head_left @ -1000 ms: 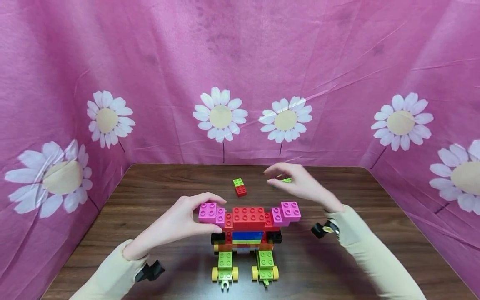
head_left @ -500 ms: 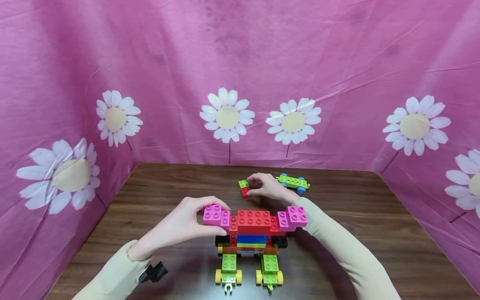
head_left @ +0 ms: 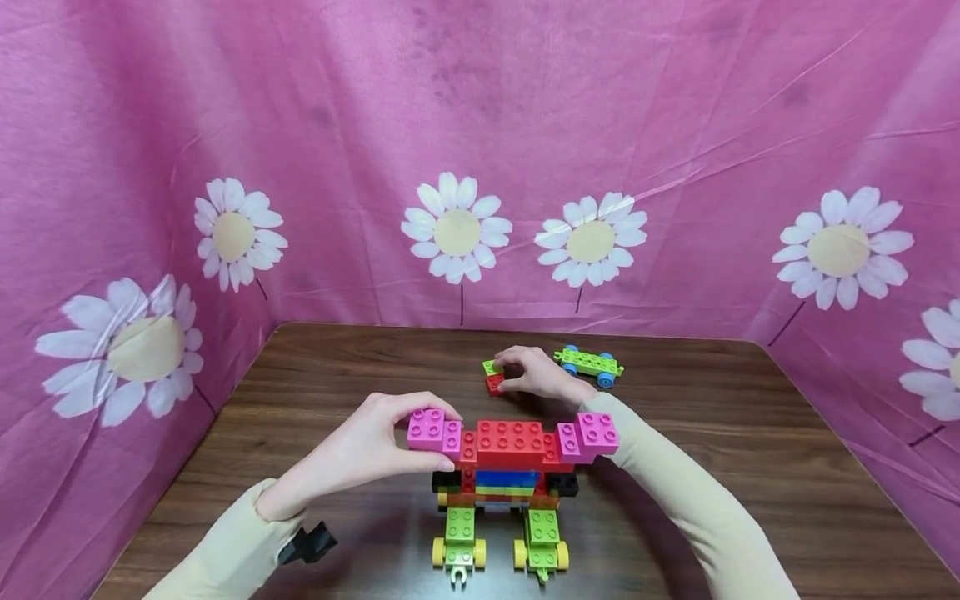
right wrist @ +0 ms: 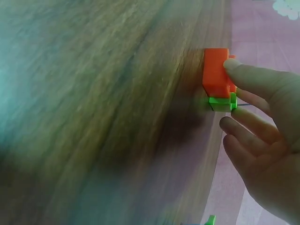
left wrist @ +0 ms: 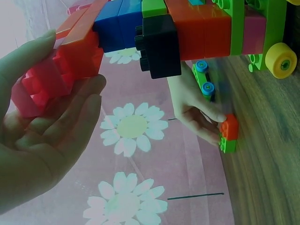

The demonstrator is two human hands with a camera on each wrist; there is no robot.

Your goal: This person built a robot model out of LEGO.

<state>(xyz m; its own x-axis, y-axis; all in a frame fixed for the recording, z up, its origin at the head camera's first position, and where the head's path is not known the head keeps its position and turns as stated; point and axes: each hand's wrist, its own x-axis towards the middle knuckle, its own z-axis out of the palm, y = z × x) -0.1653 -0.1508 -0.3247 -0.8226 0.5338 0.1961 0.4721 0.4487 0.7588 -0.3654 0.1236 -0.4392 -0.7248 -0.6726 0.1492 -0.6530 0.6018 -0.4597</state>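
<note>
My left hand (head_left: 375,446) grips the left pink brick end (head_left: 427,429) of a figure built of toy bricks (head_left: 510,442). The figure stands upright on green feet with yellow wheels (head_left: 480,552); its arms are red and pink, its middle blue, with black bricks below the arms. Beyond it, my right hand (head_left: 542,373) holds a red brick (right wrist: 216,72) and a green brick (right wrist: 220,104) set side by side on the table. The thumb touches the red brick and the fingers bend toward the green one. Some fingertips are hidden behind the bricks.
A lime green brick car base with blue wheels (head_left: 588,363) stands to the right of my right hand. The dark wooden table (head_left: 337,358) ends at a pink cloth with white flowers (head_left: 360,125). My right forearm passes close by the figure's right pink arm (head_left: 596,432).
My right hand has moved left from the car base to the red and green bricks, uncovering the car base. The left hand keeps its grip on the figure. The view has shifted slightly.
</note>
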